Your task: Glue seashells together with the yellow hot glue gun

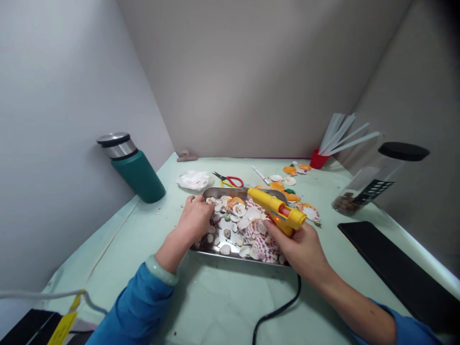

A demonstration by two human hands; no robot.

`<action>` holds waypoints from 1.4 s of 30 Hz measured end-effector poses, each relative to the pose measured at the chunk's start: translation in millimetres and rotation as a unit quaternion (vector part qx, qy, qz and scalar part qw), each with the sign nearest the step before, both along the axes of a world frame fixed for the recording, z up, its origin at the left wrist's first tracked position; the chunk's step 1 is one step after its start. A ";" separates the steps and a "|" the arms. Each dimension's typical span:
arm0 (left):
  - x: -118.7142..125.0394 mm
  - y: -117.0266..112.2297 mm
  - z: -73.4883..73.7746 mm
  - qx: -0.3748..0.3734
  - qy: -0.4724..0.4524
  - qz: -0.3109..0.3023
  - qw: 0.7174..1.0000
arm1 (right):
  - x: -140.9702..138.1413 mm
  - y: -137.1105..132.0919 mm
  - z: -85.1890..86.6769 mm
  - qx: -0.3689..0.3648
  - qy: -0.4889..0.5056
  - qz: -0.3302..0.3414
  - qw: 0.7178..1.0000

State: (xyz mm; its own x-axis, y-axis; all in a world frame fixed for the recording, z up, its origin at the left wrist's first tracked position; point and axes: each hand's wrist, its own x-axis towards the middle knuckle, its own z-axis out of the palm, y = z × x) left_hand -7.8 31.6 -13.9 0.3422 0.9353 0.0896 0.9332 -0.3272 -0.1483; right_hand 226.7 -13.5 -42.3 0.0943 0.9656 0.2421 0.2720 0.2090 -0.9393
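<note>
The right hand (305, 249) was closed firmly around the handle of a yellow plastic glue gun (275, 207), which was above the right half of a shallow rectangular metal tray (230, 256). The left hand (196, 218) bent its fingers over the left edge of this tray; whether they held any shell, it could not be told. Small white shells (225, 249) and red-speckled shells (266, 249) lay inside the tray. Near its far edge were scissors with red and yellow handles (229, 179). A teal metal bottle (138, 175) was by the left edge of the pale green table (215, 302).
</note>
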 end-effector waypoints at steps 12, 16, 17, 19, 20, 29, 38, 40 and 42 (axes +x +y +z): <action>5.1 1.8 -4.3 -0.018 -0.064 0.022 0.998 | -0.8 -0.1 1.7 0.005 -0.005 -0.004 1.000; 1.9 -4.6 1.0 -0.016 -0.132 0.033 0.991 | -1.1 -1.0 3.6 0.000 0.001 -0.004 1.000; 1.2 -6.7 2.5 -0.016 -0.150 0.036 0.988 | -1.2 -1.2 4.0 -0.002 0.001 -0.004 1.000; 0.2 -11.3 5.2 -0.013 -0.185 0.039 0.982 | -1.6 -1.7 4.9 -0.008 0.002 -0.002 1.000; -0.1 -13.7 6.4 -0.011 -0.201 0.040 0.979 | -1.8 -2.0 5.4 -0.012 0.005 0.000 1.000; 3.0 -28.8 9.9 -0.050 -0.441 -0.003 0.896 | -4.2 0.4 13.8 -0.051 0.029 0.008 0.998; 17.6 -38.6 6.1 -0.239 -0.660 -0.014 0.712 | -38.3 4.2 34.4 -0.102 0.065 0.080 0.989; 18.5 -39.6 7.2 -0.257 -0.685 -0.008 0.681 | -43.5 4.4 34.3 -0.126 0.104 0.102 0.981; 18.3 -40.3 7.5 -0.268 -0.701 -0.001 0.660 | -46.1 4.0 33.6 -0.144 0.127 0.120 0.974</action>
